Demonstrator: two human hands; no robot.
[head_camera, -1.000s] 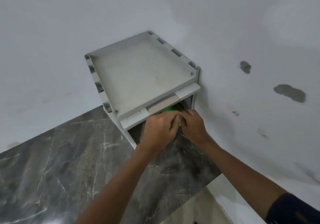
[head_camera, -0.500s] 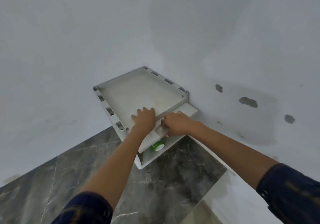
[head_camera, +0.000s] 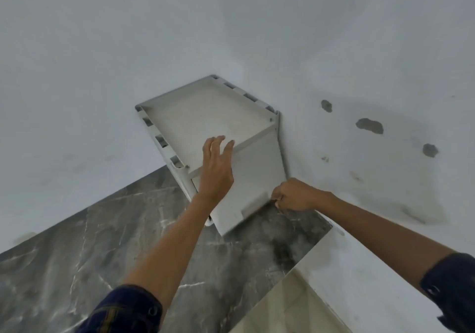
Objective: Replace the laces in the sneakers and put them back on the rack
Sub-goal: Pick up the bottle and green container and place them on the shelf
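Rack (head_camera: pixel 205 124) is a plain white plastic box jammed into the corner where two white walls (head_camera: pixel 102 50) meet, standing on dark marble floor (head_camera: pixel 77 242); its front flap (head_camera: pixel 257 178) hangs down covering the opening. Left hand (head_camera: pixel 216 170) is spread flat near the top edge, right hand (head_camera: pixel 295 195) pinches the flap's lower corner. Wall on the right has grey patches (head_camera: pixel 369 126).

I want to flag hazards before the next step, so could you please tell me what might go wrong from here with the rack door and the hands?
1. The right hand pinches the lower corner of the rack's front panel; its fingers could get nipped between panel and wall.
2. The left hand is open in front of the panel and grips nothing, so the panel may swing or slam unchecked.
3. The sneakers are out of sight behind the panel, so it may not close flush if one protrudes.
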